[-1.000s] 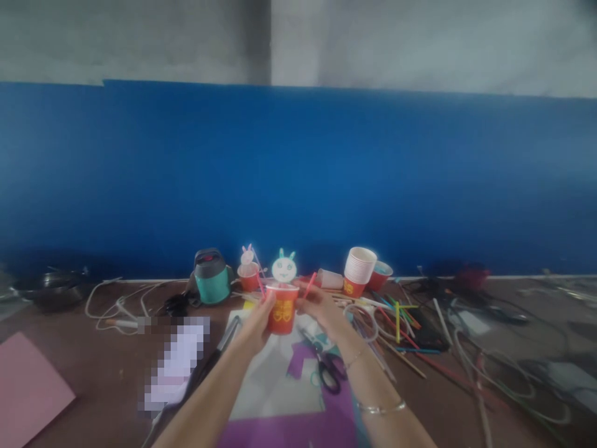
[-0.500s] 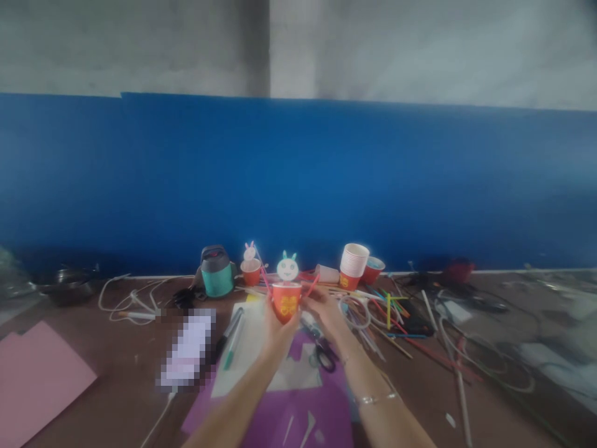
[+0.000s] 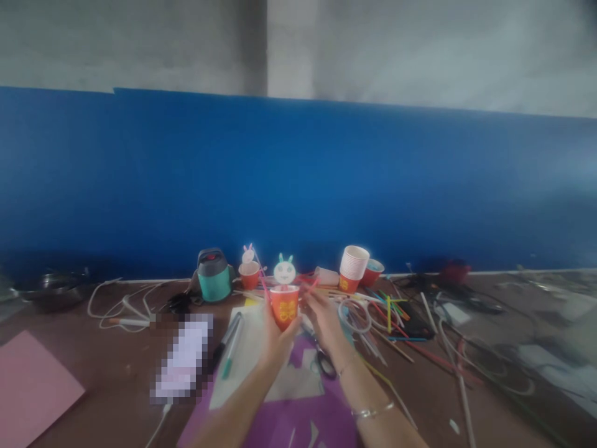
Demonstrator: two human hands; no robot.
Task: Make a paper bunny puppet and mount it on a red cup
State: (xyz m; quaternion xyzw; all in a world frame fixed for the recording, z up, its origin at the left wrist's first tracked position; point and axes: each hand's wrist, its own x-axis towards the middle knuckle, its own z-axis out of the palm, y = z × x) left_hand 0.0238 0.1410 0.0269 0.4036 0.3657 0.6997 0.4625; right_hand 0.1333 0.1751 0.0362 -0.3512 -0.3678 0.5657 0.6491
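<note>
My left hand [image 3: 277, 336] is wrapped round a red paper cup [image 3: 284, 308] with yellow markings, held upright above the papers. A white paper face [image 3: 285, 272] with green ears stands up from the cup's mouth. Pink strips like straws slant out from both sides of the cup. At its right side, the bent fingers of my right hand [image 3: 323, 316] are closed at the lower end of the right pink strip [image 3: 311, 287]; the fingertips are blurred. Beneath lie a white sheet [image 3: 249, 354] and purple paper [image 3: 280, 423]. Scissors [image 3: 325, 363] are partly hidden by my right wrist.
Behind stand a teal container [image 3: 214, 280], another cup [image 3: 249, 274] with a paper rabbit face, and a stack of paper cups [image 3: 354, 267]. Cables and coloured sticks lie to the right. A blurred-out phone [image 3: 184, 354], a marker [image 3: 232, 348] and pink paper [image 3: 37, 392] lie left.
My right hand has shifted slightly and its fingers have moved at the cup's right side. The left hand keeps its hold on the cup. The view has tilted a little.
</note>
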